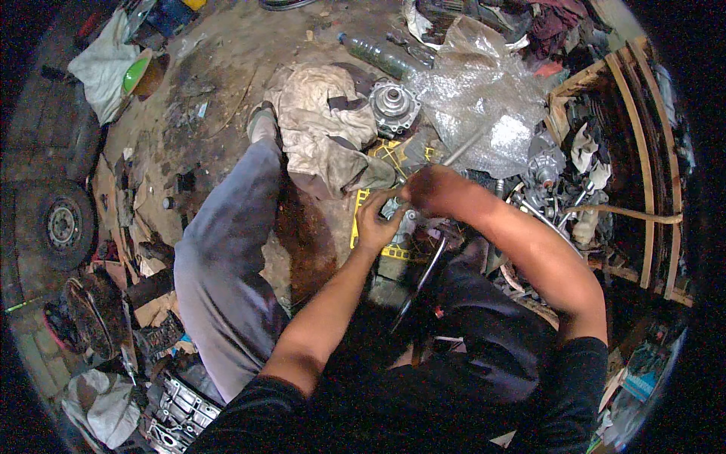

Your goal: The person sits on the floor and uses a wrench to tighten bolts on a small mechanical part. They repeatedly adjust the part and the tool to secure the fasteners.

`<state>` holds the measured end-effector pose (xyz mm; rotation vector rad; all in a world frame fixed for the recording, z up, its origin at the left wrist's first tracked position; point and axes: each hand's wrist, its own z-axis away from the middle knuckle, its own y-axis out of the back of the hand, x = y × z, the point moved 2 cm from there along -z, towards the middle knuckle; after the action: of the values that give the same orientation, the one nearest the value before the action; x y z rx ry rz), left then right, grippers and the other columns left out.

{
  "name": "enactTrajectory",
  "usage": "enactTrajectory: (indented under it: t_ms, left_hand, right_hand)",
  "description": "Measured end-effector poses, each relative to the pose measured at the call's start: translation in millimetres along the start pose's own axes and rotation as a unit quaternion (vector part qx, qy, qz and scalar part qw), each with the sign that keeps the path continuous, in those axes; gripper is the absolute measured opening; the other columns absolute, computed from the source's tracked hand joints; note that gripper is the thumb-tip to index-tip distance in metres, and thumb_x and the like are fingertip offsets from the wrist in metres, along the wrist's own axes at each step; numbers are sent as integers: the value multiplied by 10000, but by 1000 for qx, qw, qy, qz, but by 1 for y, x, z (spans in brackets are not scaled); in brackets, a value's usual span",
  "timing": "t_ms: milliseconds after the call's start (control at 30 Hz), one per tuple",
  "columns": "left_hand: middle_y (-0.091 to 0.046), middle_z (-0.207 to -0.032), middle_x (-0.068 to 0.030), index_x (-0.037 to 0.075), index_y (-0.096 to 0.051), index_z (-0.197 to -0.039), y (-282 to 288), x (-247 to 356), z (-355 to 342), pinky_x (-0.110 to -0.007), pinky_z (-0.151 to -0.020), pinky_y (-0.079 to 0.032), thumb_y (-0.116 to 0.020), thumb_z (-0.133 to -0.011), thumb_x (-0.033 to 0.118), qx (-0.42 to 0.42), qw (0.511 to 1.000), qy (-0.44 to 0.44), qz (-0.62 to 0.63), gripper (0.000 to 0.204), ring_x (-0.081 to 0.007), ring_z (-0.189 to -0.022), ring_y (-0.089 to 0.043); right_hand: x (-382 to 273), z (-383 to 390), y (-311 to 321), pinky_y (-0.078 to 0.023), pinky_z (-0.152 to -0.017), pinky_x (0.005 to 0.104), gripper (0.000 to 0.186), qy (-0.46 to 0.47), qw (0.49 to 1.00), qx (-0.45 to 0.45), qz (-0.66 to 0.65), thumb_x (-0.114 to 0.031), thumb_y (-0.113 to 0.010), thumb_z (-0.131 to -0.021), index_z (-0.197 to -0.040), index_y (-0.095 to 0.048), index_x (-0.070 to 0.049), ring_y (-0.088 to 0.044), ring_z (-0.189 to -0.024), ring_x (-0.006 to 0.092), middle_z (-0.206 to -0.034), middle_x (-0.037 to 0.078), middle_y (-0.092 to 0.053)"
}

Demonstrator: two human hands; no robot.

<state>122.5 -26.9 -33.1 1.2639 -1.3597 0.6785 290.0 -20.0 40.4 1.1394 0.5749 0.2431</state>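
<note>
My left hand [376,222] curls its thumb and fingers beside a grey metal part [407,224], its fingertips meeting my right hand. What those fingertips pinch is too small to make out. My right hand [435,191] is closed in a fist, with a pale metal rod [466,147] coming out past its far side. Under both hands lies a yellow and black patterned sheet [397,252], partly covered. A long shiny bar [420,281] slants between my legs, just nearer than the hands. Beyond them sits a round, flanged metal housing [394,106].
A stained cloth [321,125] lies beside the housing. Bubble wrap [484,98] and a plastic bottle [378,57] are at the back. To the right stand metal parts [543,168] and a wooden frame [643,159]. A wheel [62,227] and an engine casting [181,416] are left.
</note>
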Motion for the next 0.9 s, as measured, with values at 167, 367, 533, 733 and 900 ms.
enactTrajectory:
  t_ms: [167, 367, 533, 733, 900]
  left_hand:
    - [-689, -939, -147, -6, -662, -925, 3, -4, 2, -366, -809, -525, -778, -721, 81, 8, 1000, 11, -21, 250, -314, -900, -672]
    - [-690, -959, -160, -1, -671, -947, -1, -12, 1, -382, -807, -523, -757, -738, 99, 9, 1000, -14, -20, 247, -331, -895, -670]
    - [-694, -988, -158, 15, -683, -996, 0, -13, 4, -404, -835, -519, -734, -728, 94, -5, 998, -35, -49, 284, -349, -909, -661]
    - [-690, -1031, -163, 27, -688, -1040, -1, -13, 2, -410, -864, -515, -679, -711, 72, -16, 996, -45, -72, 332, -349, -964, -648]
    - [-691, -1031, -156, 39, -689, -1041, 1, -16, 0, -422, -848, -522, -709, -709, 114, -18, 995, -56, -76, 340, -359, -958, -649]
  right_hand:
    - [-18, -21, 12, -528, -800, 433, 107, 75, 984, -34, 161, -167, -612, -771, -858, -611, -104, -662, -824, 336, -822, 109, -657]
    - [-6, -18, -5, -512, -849, 473, 293, -51, 991, -118, 45, -192, -670, -723, -983, -606, -73, -643, -929, 365, -952, 151, -657]
    - [-24, 11, -10, -519, -836, 461, 550, -154, 981, -18, -113, -185, -756, -659, -1166, -589, -50, -620, -981, 399, -1038, 192, -641]
    - [-23, 19, -43, -518, -810, 454, 517, -171, 965, 79, -179, -168, -754, -682, -1159, -583, -64, -610, -948, 424, -1011, 196, -635]
    - [-33, 3, -59, -508, -722, 479, 303, -139, 963, 186, -135, -145, -736, -645, -919, -631, -65, -616, -878, 420, -912, 195, -629]
